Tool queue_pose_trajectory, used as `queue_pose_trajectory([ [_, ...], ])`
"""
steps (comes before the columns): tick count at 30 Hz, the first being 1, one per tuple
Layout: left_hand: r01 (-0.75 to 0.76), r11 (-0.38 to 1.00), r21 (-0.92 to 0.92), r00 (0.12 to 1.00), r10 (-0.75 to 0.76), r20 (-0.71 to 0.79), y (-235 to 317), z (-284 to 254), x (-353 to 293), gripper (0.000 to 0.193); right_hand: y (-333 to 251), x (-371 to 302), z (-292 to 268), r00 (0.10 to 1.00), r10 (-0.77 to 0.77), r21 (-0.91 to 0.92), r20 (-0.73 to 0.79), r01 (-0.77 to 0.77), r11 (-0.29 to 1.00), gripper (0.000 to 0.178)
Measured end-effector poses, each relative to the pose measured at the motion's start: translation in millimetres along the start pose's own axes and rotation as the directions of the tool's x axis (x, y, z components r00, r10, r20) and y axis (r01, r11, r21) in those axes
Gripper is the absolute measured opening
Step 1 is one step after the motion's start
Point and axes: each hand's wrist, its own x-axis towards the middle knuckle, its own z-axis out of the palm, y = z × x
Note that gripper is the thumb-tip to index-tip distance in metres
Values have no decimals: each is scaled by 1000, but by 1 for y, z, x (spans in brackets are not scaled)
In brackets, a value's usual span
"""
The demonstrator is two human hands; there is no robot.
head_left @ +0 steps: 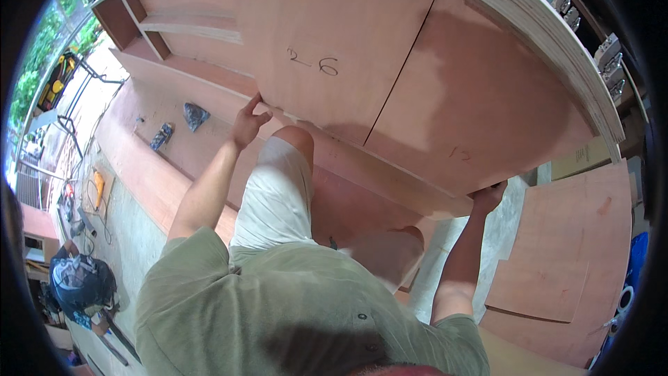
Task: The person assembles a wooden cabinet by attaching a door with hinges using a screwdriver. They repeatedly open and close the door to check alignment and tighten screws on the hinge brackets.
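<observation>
A wide plywood panel (327,35) spans the cabinet frame in front of me, with a pencilled mark on it. A thin dark seam parts it from a second plywood panel (480,90) at the right. My left hand (247,124) is closed at the lower left corner of the first panel, thumb sticking out to the side. At the lower right corner of the second panel, my right hand (489,197) grips the edge, its fingertips partly hidden. My bent knee (296,141) stands close under the panels' lower edge.
Open wooden compartments (188,24) lie at the upper left. A dark plastic bag (195,116) and a small blue packet (162,136) rest on the plywood. An orange power tool (99,185) and a backpack (82,282) sit at the left. Loose plywood sheets (550,251) lie at the right.
</observation>
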Motion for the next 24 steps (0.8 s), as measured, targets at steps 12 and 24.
queue_pose_trajectory([
  [12, -87, 980, -178, 994, 72, -88, -27, 18, 5, 67, 0, 1, 2, 975, 138, 368, 172, -194, 909, 75],
  [24, -130, 978, -160, 985, 109, -135, -15, 28, -3, 68, 2, 0, -1, 997, 18, 370, 82, -47, 928, 80],
])
